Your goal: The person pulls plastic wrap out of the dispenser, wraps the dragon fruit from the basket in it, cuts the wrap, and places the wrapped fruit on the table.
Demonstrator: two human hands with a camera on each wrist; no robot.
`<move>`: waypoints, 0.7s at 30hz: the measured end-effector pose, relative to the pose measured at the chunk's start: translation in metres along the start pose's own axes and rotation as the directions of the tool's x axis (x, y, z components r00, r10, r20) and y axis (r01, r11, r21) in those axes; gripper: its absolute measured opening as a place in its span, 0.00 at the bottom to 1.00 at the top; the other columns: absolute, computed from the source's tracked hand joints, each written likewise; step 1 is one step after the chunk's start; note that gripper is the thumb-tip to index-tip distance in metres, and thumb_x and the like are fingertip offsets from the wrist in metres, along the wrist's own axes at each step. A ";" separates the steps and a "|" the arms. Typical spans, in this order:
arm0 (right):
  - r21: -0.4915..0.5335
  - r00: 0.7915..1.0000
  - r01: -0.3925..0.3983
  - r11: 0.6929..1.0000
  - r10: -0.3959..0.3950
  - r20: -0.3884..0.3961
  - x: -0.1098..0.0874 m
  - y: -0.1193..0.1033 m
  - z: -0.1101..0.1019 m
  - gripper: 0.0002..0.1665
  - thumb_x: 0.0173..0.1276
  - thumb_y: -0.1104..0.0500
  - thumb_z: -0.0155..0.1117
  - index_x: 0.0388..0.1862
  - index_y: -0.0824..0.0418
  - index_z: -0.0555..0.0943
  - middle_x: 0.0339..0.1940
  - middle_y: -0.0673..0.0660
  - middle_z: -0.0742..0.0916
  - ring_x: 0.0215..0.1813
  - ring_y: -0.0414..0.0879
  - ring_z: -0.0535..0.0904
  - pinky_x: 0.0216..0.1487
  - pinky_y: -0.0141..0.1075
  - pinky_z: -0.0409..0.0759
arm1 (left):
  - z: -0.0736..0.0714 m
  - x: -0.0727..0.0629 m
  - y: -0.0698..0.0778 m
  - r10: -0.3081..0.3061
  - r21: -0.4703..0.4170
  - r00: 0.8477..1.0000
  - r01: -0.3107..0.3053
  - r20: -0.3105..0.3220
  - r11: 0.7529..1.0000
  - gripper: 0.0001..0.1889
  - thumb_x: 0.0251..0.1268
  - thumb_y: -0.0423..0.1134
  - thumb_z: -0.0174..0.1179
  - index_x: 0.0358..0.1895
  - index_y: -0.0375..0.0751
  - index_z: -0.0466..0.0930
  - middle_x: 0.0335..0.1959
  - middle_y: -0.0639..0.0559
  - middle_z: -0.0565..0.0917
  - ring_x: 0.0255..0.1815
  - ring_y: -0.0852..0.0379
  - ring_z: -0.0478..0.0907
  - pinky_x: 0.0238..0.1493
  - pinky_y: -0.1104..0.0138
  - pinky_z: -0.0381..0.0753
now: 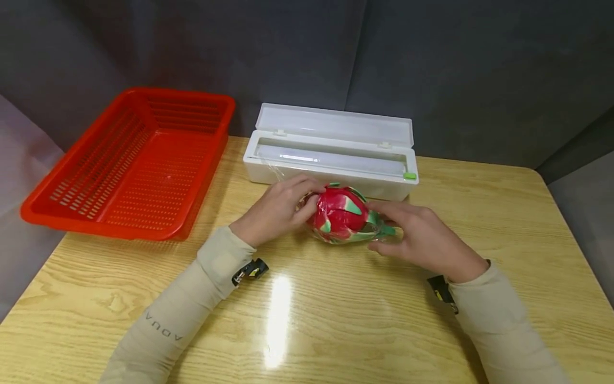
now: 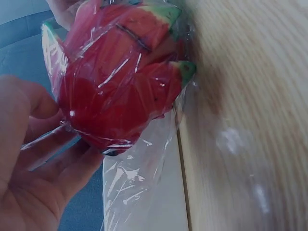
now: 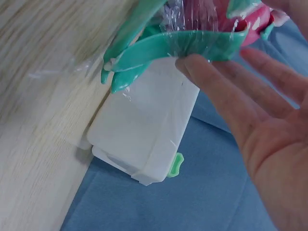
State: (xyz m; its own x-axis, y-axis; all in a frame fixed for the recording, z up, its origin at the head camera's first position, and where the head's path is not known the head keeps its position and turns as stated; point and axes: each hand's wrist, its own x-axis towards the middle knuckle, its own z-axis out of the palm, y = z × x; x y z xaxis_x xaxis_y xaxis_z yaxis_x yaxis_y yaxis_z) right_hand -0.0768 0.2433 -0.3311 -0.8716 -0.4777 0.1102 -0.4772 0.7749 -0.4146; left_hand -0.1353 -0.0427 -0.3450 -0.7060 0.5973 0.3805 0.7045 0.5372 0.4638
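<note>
A red dragon fruit [image 1: 341, 209] with green-tipped scales lies on its side in front of a white cling film box. Clear cling film [image 2: 127, 187] covers the fruit and trails from it beside the box. My left hand [image 1: 286, 205] holds the fruit's left end, thumb and fingers around the film-covered tip. At the other end, my right hand [image 1: 412, 232] touches the green leafy tails [image 3: 139, 60] with fairly straight fingers. Wrinkled film stretches over those leaves at the right fingertips [image 3: 195, 65].
Behind the fruit, the cling film box [image 1: 331, 178] has its lid [image 1: 336, 125] raised and a film roll [image 1: 331, 159] inside. A green slider [image 1: 410, 176] sits at its right end. On the left is a red plastic basket [image 1: 192, 205], and a dark curtain [image 1: 307, 48] hangs behind the wooden table [image 1: 345, 325].
</note>
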 end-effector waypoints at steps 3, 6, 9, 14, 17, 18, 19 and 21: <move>-0.066 0.998 0.042 0.997 -0.044 -0.037 0.001 -0.001 0.003 0.47 0.52 0.51 0.86 0.69 0.62 0.78 0.60 0.62 0.88 0.54 0.54 0.89 0.54 0.51 0.88 | 0.000 -0.001 0.000 -0.002 -0.004 1.000 0.002 0.008 1.000 0.14 0.73 0.35 0.58 0.57 0.37 0.83 0.57 0.45 0.86 0.52 0.54 0.85 0.55 0.64 0.88; -0.100 0.996 0.067 0.993 -0.073 -0.059 0.001 -0.002 0.006 0.49 0.50 0.48 0.87 0.69 0.64 0.78 0.63 0.64 0.87 0.59 0.57 0.88 0.55 0.52 0.88 | -0.001 -0.002 -0.001 -0.012 -0.010 1.000 0.012 0.027 1.000 0.15 0.73 0.37 0.58 0.59 0.37 0.82 0.59 0.45 0.85 0.51 0.54 0.84 0.54 0.65 0.88; -0.136 0.989 0.095 0.986 -0.108 -0.096 0.002 -0.003 0.012 0.52 0.47 0.46 0.88 0.68 0.67 0.78 0.62 0.66 0.87 0.58 0.59 0.88 0.53 0.51 0.88 | -0.002 -0.003 -0.001 -0.015 -0.016 0.999 0.016 0.052 1.000 0.17 0.73 0.40 0.58 0.60 0.37 0.81 0.61 0.46 0.83 0.51 0.55 0.83 0.54 0.65 0.88; -0.183 0.975 0.134 0.974 -0.162 -0.150 0.005 -0.006 0.018 0.51 0.46 0.48 0.89 0.67 0.69 0.79 0.61 0.67 0.87 0.53 0.59 0.90 0.48 0.49 0.89 | -0.004 -0.006 -0.001 -0.029 -0.017 0.994 0.031 0.101 0.999 0.24 0.72 0.49 0.62 0.63 0.38 0.78 0.65 0.46 0.80 0.55 0.54 0.82 0.57 0.63 0.87; -0.203 0.973 0.135 0.970 -0.168 -0.156 0.005 -0.007 0.018 0.48 0.49 0.50 0.87 0.66 0.69 0.79 0.61 0.67 0.88 0.51 0.59 0.91 0.47 0.49 0.90 | -0.005 -0.007 -0.001 -0.046 -0.015 0.989 0.049 0.140 0.999 0.30 0.68 0.55 0.66 0.65 0.39 0.76 0.67 0.47 0.77 0.61 0.52 0.79 0.62 0.60 0.85; -0.206 0.974 0.132 0.969 -0.166 -0.155 0.005 -0.008 0.018 0.47 0.50 0.51 0.87 0.66 0.69 0.79 0.61 0.67 0.88 0.51 0.59 0.91 0.47 0.49 0.90 | -0.006 -0.008 -0.001 -0.049 -0.017 0.987 0.053 0.153 0.998 0.33 0.67 0.57 0.67 0.66 0.39 0.76 0.68 0.47 0.76 0.63 0.52 0.78 0.64 0.59 0.84; -0.210 0.975 0.130 0.969 -0.163 -0.152 0.006 -0.008 0.018 0.46 0.51 0.52 0.86 0.67 0.69 0.79 0.61 0.67 0.87 0.52 0.59 0.91 0.47 0.49 0.90 | -0.006 -0.008 -0.001 -0.051 -0.019 0.985 0.055 0.165 0.998 0.36 0.64 0.59 0.69 0.67 0.39 0.75 0.69 0.47 0.75 0.65 0.52 0.77 0.66 0.58 0.83; -0.220 0.976 0.128 0.967 -0.163 -0.146 0.005 -0.008 0.017 0.44 0.54 0.53 0.85 0.67 0.69 0.79 0.62 0.68 0.87 0.52 0.60 0.90 0.47 0.50 0.90 | -0.006 -0.008 -0.001 -0.042 -0.028 0.983 0.048 0.181 0.998 0.41 0.59 0.60 0.73 0.69 0.38 0.73 0.69 0.47 0.74 0.67 0.51 0.76 0.68 0.59 0.82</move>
State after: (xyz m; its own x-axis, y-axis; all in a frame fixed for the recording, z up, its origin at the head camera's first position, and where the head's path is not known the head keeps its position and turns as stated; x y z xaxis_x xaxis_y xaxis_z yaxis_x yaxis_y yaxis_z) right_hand -0.0757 0.2271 -0.3429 -0.7892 -0.5319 0.3069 -0.5981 0.7792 -0.1877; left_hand -0.1304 -0.0518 -0.3440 -0.7103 0.6721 0.2093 0.6674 0.5484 0.5038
